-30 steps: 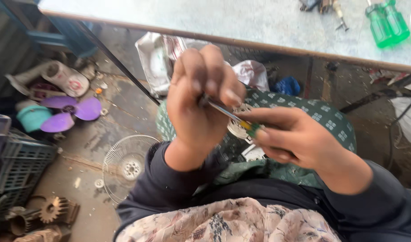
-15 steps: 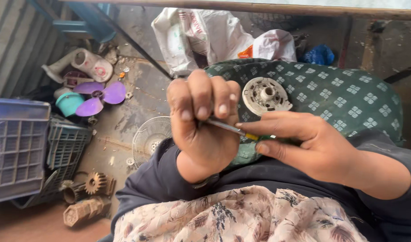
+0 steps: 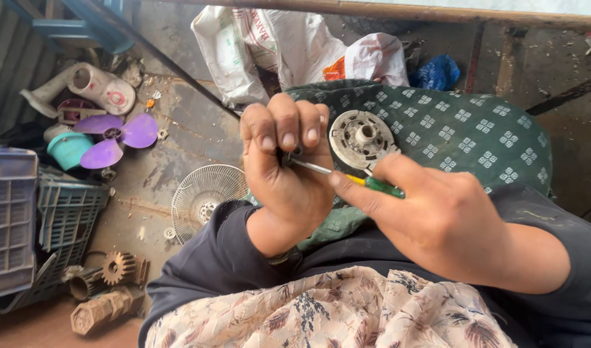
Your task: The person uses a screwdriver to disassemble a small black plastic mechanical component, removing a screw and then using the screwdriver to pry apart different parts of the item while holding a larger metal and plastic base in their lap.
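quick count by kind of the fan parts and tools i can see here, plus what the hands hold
screwdriver, in the right hand: 1
small dark part in the left hand, too hidden to identify: 1
round motor housing on the lap: 1
wire fan guard: 1
purple fan blade: 1
white fan body: 1
gears: 1
plastic crates: 2
Total: 9

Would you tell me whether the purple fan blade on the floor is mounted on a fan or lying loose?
Loose. The purple fan blade lies flat on the floor, apart from the white wire fan guard; no motor or housing is attached.
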